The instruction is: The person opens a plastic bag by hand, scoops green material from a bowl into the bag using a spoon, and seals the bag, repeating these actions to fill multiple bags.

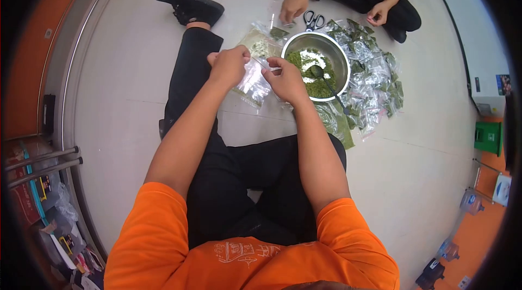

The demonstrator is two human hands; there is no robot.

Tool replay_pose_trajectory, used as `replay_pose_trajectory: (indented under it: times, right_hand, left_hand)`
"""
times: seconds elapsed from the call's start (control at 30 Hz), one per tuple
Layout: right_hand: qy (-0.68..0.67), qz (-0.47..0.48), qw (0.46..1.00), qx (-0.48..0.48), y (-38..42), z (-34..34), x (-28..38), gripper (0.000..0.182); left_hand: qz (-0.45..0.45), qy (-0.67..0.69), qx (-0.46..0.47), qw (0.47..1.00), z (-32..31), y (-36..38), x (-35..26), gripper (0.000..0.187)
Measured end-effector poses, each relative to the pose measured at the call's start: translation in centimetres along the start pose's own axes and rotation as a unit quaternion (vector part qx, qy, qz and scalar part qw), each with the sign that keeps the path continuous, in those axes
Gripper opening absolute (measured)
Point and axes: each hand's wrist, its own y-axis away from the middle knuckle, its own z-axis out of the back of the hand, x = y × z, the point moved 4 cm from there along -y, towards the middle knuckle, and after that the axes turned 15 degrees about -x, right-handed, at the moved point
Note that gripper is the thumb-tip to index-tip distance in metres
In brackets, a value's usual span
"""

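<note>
My left hand [228,66] is closed in a pinch at the top edge of a clear plastic bag [254,86], which hangs below my fingers over the floor. On the bag's other side, the bent thumb and fingers of my right hand [288,82] pinch its upper edge. Just right of that hand stands a steel bowl [347,67] holding crumbly green stuff [326,86]. A black spoon [329,84] rests in it, its handle over the near rim. Behind the bag lies another clear bag with pale green bits [262,46].
Right of the bowl spreads a pile of small clear packets [367,72] with green contents. Black-handled scissors [314,20] lie behind the bowl. Across from me sits another person, one hand [294,6] by the scissors, the other [378,14] above the pile. A green bag [340,127] lies in front.
</note>
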Motion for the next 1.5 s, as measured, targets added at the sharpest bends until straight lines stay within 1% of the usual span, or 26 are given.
replay_pose_trajectory:
  times: [0.03,0.13,0.17,0.2,0.23,0.3,0.37,0.4,0.47,0.5,0.57,0.6,0.63,0.67,0.7,0.73,0.83,0.93,1.0,1.03,1.1,1.17,1.27,1.3,1.43,1.5]
  right_hand:
    - [0.000,0.009,1.000,0.015,0.0,-0.5,0.0,0.043]
    - [-0.001,0.065,0.998,-0.001,0.4,-1.1,0.3,0.044]
    - [-0.007,0.077,0.997,-0.017,0.4,-1.1,0.2,0.034]
    - [0.002,0.083,0.996,-0.022,0.2,-0.9,0.2,0.030]
    - [0.012,0.087,0.996,-0.024,0.0,-0.8,0.2,0.027]
    - [0.008,0.092,0.995,-0.039,0.0,-0.5,0.7,0.018]
    - [0.026,0.070,0.997,-0.034,-0.1,-0.3,1.5,0.017]
    - [0.035,0.060,0.997,-0.032,-0.2,-0.3,1.6,0.017]
    - [0.028,0.035,0.996,-0.074,-0.7,-0.1,1.1,0.018]
    - [0.025,0.023,0.995,-0.095,-0.9,0.1,1.0,0.019]
    - [0.010,-0.039,0.995,-0.091,-1.3,0.4,0.6,0.021]
    - [0.003,-0.069,0.994,-0.088,-1.3,0.5,0.5,0.022]
    - [-0.008,-0.072,0.993,-0.092,-1.2,0.5,0.7,0.024]
    - [0.002,-0.041,0.994,-0.097,-1.2,0.5,1.1,0.023]
    - [0.011,-0.011,0.995,-0.101,-1.0,0.5,1.3,0.022]
    - [0.019,0.020,0.994,-0.105,-0.8,0.4,1.7,0.021]
    - [0.006,0.059,0.991,-0.116,-0.6,0.5,2.2,0.019]
    - [-0.036,-0.051,0.996,-0.071,-0.8,1.1,2.4,0.018]
    - [-0.102,-0.074,0.989,-0.074,-1.0,0.5,1.4,0.017]
    - [-0.135,-0.086,0.984,-0.074,-1.0,0.3,1.0,0.016]
    - [-0.063,-0.014,0.994,-0.088,-0.9,0.6,1.4,0.016]
    - [0.002,0.067,0.992,-0.108,-0.6,0.6,2.7,0.015]
    - [0.003,0.145,0.983,-0.115,-0.3,0.4,2.7,0.012]
    - [0.011,0.150,0.981,-0.120,-0.2,0.5,2.9,0.012]
    - [0.042,0.170,0.974,-0.142,0.1,0.8,3.8,0.010]
    - [0.036,0.173,0.973,-0.150,0.1,0.5,3.4,0.010]
  left_hand:
    - [-0.008,0.004,-0.006,1.000,0.2,0.5,-0.3,0.006]
    - [-0.029,0.023,-0.044,0.998,0.7,1.3,-1.3,0.005]
    - [-0.030,0.025,-0.048,0.998,0.8,1.4,-1.3,0.006]
    - [-0.029,0.027,-0.048,0.998,1.0,1.4,-1.4,0.006]
    - [-0.023,-0.008,-0.029,0.999,0.9,1.3,-1.3,0.007]
    - [-0.040,0.026,-0.034,0.998,1.0,0.7,-1.5,0.007]
    - [-0.058,0.060,-0.039,0.996,1.1,0.0,-1.5,0.009]
    - [-0.073,0.062,-0.084,0.992,1.3,-0.2,-1.6,0.009]
    - [-0.103,0.070,-0.175,0.977,1.7,-0.4,-2.0,0.011]
    - [-0.085,0.087,-0.152,0.981,1.7,-0.6,-2.1,0.014]
    - [-0.046,0.120,-0.107,0.986,1.9,-0.7,-2.1,0.020]
    - [-0.008,0.181,-0.067,0.981,1.5,-0.5,-2.2,0.021]
    - [0.031,0.240,-0.026,0.970,1.0,-0.2,-2.4,0.022]
    - [0.068,0.297,0.014,0.952,0.6,0.1,-2.6,0.023]
    - [0.067,0.270,0.038,0.960,1.0,0.2,-3.1,0.033]
    - [0.069,0.263,0.043,0.961,0.9,0.4,-3.0,0.033]
    - [0.080,0.251,0.059,0.963,1.1,0.4,-3.1,0.033]
    - [0.101,0.274,0.055,0.955,1.2,0.2,-2.9,0.032]
    - [0.105,0.306,0.035,0.945,0.5,0.2,-2.3,0.031]
    - [0.103,0.300,0.035,0.948,0.3,0.2,-2.3,0.032]
    - [0.099,0.286,0.034,0.952,0.6,0.3,-2.5,0.032]
    - [0.111,0.285,0.042,0.951,1.1,0.4,-3.0,0.027]
    - [0.104,0.291,0.039,0.950,1.1,0.5,-2.8,0.024]
    - [0.094,0.297,0.034,0.950,0.8,0.3,-2.8,0.023]
    - [0.141,0.344,0.004,0.928,-0.5,0.7,-3.0,0.022]
    - [0.157,0.316,-0.003,0.936,-1.3,1.0,-2.9,0.022]
